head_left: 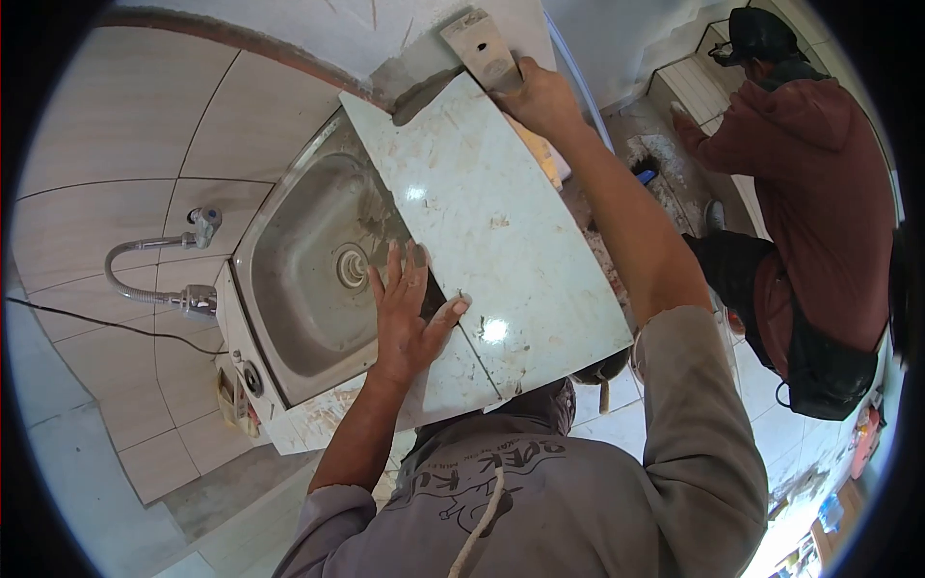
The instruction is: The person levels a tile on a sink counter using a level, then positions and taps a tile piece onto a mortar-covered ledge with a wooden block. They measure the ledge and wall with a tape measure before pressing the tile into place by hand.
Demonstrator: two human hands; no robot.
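A large pale tile (501, 222) with a notch cut in its far end lies beside the steel sink (303, 260), partly over its edge. My left hand (405, 323) rests with spread fingers at the tile's sink-side edge, the thumb on its surface. At the tile's far end my right hand (547, 104) is closed on a flat beige block (482, 48) with a dark hole, which lies against the wall end of the counter. Some of my right fingers are hidden behind the block and the tile edge. Something yellow (537, 152) shows under the tile's right side.
A flexible-neck faucet (145, 246) stands left of the sink, before a tiled wall (116, 116). A black cable (116, 325) runs along that wall. At right, a person in a maroon hoodie (819, 193) crouches near rubble and a blue-handled tool (647, 176).
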